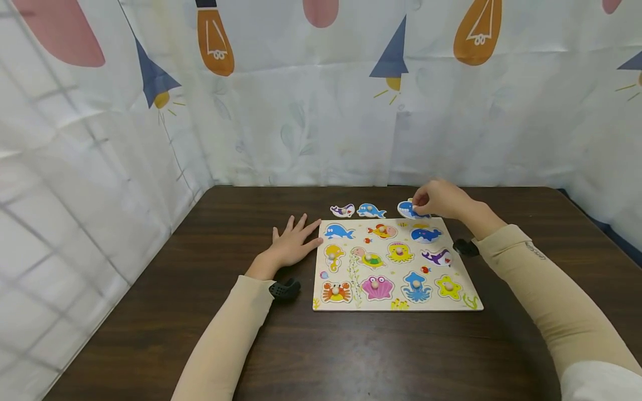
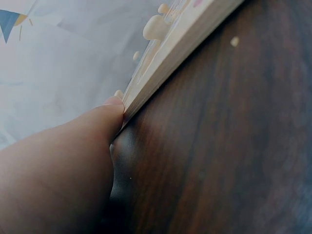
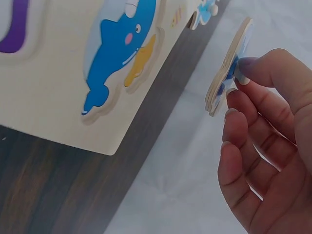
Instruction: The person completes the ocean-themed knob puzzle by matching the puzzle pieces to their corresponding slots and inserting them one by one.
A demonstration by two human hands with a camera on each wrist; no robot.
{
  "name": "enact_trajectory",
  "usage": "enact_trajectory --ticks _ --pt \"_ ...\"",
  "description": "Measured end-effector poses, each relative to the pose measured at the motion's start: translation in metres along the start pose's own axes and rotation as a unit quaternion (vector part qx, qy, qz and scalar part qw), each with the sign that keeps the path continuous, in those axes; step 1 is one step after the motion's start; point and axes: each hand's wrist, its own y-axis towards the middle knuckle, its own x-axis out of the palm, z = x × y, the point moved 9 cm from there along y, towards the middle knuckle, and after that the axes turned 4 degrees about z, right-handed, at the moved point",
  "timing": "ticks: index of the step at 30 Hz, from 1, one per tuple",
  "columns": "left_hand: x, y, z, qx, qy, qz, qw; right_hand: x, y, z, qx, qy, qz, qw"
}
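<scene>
My right hand (image 1: 443, 199) pinches a blue whale puzzle piece (image 1: 405, 209) just beyond the far edge of a wooden knob-puzzle board (image 1: 436, 305). In the right wrist view, thumb and forefinger hold this whale piece (image 3: 226, 73), tilted up on edge and raised clear of the board (image 3: 44, 87). Left of it lie a blue dolphin piece (image 1: 370, 210) and a purple-and-white whale piece (image 1: 343, 210). My left hand (image 1: 289, 247) lies with fingers spread at the board's left edge. Its thumb (image 2: 114, 109) touches the board's side in the left wrist view.
Several knobbed sea-animal pieces sit in the board, among them a crab (image 1: 336, 292), a pink shell (image 1: 377, 288) and a yellow starfish (image 1: 448, 287). Recesses with a dolphin (image 1: 338, 231) and a blue whale (image 1: 425, 235) show no knob. A patterned curtain (image 1: 301, 128) hangs behind the dark table (image 1: 241, 345).
</scene>
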Motion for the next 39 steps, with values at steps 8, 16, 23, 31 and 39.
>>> enact_trajectory --ticks 8,16,23,31,39 --pt "-0.002 -0.002 0.002 0.003 -0.002 0.002 1.0 -0.001 -0.014 -0.006 -0.012 -0.012 -0.006 1.0" --pt "-0.003 -0.002 0.002 0.002 0.001 0.006 1.0 0.003 -0.023 0.003 -0.003 -0.019 -0.004 1.0" --pt "-0.003 -0.003 0.004 0.001 0.002 0.002 1.0 0.007 -0.031 0.011 -0.001 -0.019 -0.012 1.0" --pt "-0.003 -0.001 0.002 0.003 0.002 0.004 1.0 0.013 -0.036 0.014 -0.014 -0.011 -0.024 1.0" --pt "-0.002 -0.001 0.002 0.004 0.002 0.005 1.0 0.021 -0.037 0.017 -0.009 0.001 -0.036 0.999"
